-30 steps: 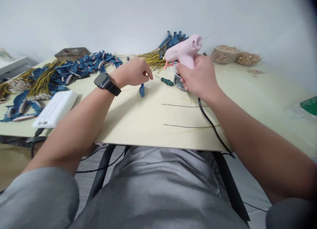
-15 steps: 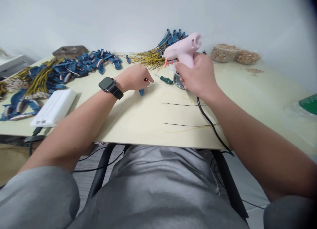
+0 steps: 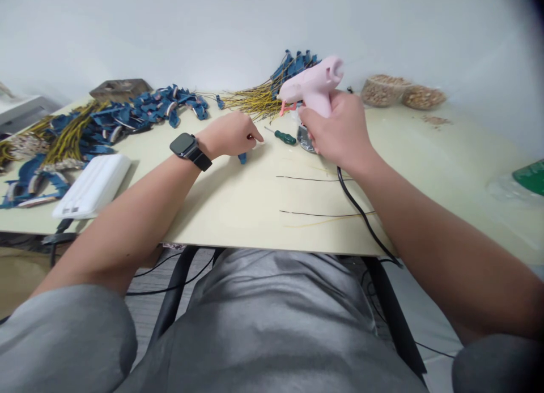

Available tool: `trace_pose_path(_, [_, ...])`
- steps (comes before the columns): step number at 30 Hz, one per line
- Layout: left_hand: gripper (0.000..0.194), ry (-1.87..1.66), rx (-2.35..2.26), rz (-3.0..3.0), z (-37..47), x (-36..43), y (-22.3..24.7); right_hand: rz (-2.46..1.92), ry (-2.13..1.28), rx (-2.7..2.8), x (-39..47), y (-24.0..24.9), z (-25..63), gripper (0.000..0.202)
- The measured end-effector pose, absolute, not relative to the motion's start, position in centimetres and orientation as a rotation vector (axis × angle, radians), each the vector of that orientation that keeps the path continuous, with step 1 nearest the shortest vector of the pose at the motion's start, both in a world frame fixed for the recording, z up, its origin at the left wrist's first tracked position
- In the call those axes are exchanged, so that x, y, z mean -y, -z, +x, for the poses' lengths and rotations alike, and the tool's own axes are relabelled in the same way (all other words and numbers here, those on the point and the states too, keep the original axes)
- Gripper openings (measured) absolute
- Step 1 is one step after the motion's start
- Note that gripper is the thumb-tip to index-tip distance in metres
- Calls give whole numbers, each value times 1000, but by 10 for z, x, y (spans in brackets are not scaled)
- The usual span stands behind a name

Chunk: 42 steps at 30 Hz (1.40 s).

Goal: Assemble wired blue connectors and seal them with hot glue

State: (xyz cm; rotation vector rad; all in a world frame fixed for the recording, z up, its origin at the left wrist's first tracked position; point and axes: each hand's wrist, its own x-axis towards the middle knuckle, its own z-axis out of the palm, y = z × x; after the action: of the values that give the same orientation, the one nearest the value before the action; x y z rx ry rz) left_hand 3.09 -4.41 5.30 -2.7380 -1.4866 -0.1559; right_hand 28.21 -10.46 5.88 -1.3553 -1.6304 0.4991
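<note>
Pink glue gun (image 3: 311,88) in raised right grip (image 3: 343,129), left grip (image 3: 232,133) curled downward

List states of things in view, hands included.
Left hand: curled, grip unclear
Right hand: closed around pink plastic glue gun
Glue gun: raised, power unclear
Small blue piece: partly hidden
Green-handled screwdriver: lying flat
White rectangular power bank: cable connected
Black square watch: screen dark
Clear containers: filled

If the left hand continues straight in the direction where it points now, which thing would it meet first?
Probably the green screwdriver, just ahead of the left hand; the hand's height is unclear, so it might pass above it.
</note>
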Motion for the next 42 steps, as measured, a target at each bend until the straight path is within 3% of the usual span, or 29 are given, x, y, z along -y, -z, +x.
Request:
trace_pose_path(7, [56, 261, 1508, -2725, 27, 37, -48, -1356, -476, 1633, 103, -58, 282, 40])
trace_pose_path(42, [57, 111, 1550, -2678, 35, 48, -53, -1322, -493, 1657, 108, -56, 284, 32])
